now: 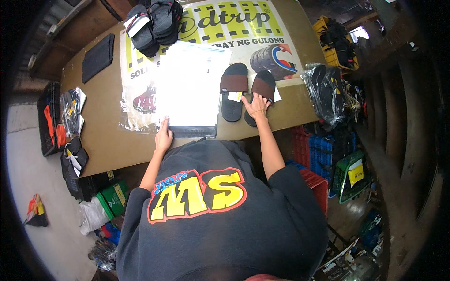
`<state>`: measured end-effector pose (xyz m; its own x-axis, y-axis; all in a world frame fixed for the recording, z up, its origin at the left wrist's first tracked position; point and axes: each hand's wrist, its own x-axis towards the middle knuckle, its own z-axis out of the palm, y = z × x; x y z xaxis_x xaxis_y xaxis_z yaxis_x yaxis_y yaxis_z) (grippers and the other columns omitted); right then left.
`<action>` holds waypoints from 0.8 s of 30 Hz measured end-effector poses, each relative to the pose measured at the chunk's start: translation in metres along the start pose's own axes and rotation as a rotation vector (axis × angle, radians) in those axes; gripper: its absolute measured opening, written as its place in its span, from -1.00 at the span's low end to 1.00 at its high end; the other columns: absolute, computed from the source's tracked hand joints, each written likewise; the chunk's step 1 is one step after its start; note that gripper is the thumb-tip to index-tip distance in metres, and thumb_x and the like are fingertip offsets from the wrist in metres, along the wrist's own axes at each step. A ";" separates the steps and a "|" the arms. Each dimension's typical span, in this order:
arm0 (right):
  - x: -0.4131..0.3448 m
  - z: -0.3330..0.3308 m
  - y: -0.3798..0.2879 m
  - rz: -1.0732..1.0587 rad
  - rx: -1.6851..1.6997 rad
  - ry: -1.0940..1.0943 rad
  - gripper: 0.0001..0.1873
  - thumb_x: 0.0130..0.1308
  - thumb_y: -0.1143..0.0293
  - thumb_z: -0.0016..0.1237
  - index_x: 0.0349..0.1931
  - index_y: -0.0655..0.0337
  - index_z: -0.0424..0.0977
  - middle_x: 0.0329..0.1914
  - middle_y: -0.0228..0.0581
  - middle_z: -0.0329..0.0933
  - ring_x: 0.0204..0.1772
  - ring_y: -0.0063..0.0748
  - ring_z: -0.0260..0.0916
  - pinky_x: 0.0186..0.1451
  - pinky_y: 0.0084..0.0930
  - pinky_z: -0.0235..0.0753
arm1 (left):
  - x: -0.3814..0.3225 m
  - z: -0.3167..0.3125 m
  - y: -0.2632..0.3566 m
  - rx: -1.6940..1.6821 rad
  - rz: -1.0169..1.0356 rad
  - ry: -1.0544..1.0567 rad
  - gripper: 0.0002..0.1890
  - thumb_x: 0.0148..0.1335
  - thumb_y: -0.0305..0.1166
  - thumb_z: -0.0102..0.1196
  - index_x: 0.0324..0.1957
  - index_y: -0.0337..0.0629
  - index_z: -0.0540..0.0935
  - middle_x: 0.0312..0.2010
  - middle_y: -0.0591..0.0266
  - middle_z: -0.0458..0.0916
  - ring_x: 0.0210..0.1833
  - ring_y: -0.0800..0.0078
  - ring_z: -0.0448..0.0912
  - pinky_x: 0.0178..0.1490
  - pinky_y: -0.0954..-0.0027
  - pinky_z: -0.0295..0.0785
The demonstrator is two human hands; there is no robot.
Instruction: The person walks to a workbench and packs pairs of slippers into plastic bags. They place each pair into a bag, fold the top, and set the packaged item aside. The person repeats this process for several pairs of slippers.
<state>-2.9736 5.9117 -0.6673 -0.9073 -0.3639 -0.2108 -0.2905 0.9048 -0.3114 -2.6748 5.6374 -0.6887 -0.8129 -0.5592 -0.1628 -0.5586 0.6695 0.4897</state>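
Observation:
Two black slide sandals with brown straps lie side by side on the table, toes away from me. My right hand [258,106] rests on the right sandal [264,84], its fingertips at the strap's near edge. Beside it, the left sandal [232,105] has a white tag with a yellow patch under its strap. A stack of white plastic pouches [191,91] lies left of the sandals, over a printed poster. My left hand [164,136] touches the stack's near left corner; whether its fingers grip it is unclear. Both sandals are outside any bag.
Black flip-flops [165,21] are piled at the table's [105,140] far side, near a folded black cloth [98,58]. Bagged footwear sits at the left edge [72,112] and right edge [325,93]. A green crate [349,177] and a red crate [314,186] stand below right.

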 end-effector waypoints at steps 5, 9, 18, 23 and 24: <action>-0.011 -0.018 -0.022 -0.025 0.022 0.040 -0.27 0.04 -0.26 -0.18 0.00 0.20 0.33 -0.01 0.11 0.34 0.11 0.17 0.18 0.20 0.18 -0.11 | -0.002 -0.003 0.003 -0.025 -0.047 0.010 -0.40 0.02 -0.50 -0.18 0.20 -0.07 0.18 0.20 0.15 0.22 -0.04 0.03 0.44 -0.05 0.13 0.38; -0.004 -0.019 -0.039 -0.068 -0.062 -0.166 -0.19 0.04 -0.33 -0.27 0.11 0.16 0.25 0.07 0.08 0.29 0.17 0.16 0.12 0.20 0.27 -0.19 | 0.001 0.001 0.002 0.020 -0.032 0.036 -0.39 0.01 -0.50 -0.18 0.21 -0.07 0.16 0.22 0.17 0.19 0.00 0.05 0.42 -0.03 0.15 0.38; -0.031 0.013 -0.011 -0.096 0.470 0.506 -0.58 0.18 0.21 -0.09 -0.05 0.32 0.36 0.00 0.07 0.29 0.13 0.01 0.14 0.20 -0.23 0.06 | 0.002 0.004 0.000 -0.006 -0.065 0.053 -0.38 0.02 -0.49 -0.18 0.23 -0.05 0.15 0.23 0.15 0.18 0.11 0.09 0.35 0.05 0.17 0.34; -0.090 0.035 0.004 0.965 1.767 0.195 -0.23 0.14 0.02 -0.08 0.23 0.25 -0.07 0.21 0.06 0.03 0.28 0.06 -0.06 0.25 -0.02 0.02 | 0.002 0.001 0.004 -0.046 -0.146 -0.001 -0.39 0.02 -0.50 -0.19 0.22 -0.09 0.17 0.21 0.11 0.19 0.15 0.10 0.31 0.09 0.20 0.32; -0.092 0.038 0.008 1.253 2.043 -0.014 -0.19 0.15 0.01 -0.08 0.27 0.18 -0.15 0.25 -0.01 -0.04 0.34 0.10 -0.16 0.29 0.07 -0.07 | 0.003 0.001 0.004 -0.043 -0.144 -0.005 -0.39 0.02 -0.50 -0.19 0.21 -0.10 0.18 0.21 0.11 0.19 0.16 0.11 0.30 0.09 0.20 0.31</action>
<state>-2.8804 5.9437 -0.6856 -0.3413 -0.0502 -0.9386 0.7172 -0.6594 -0.2255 -2.6795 5.6391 -0.6883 -0.7260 -0.6453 -0.2379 -0.6617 0.5611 0.4973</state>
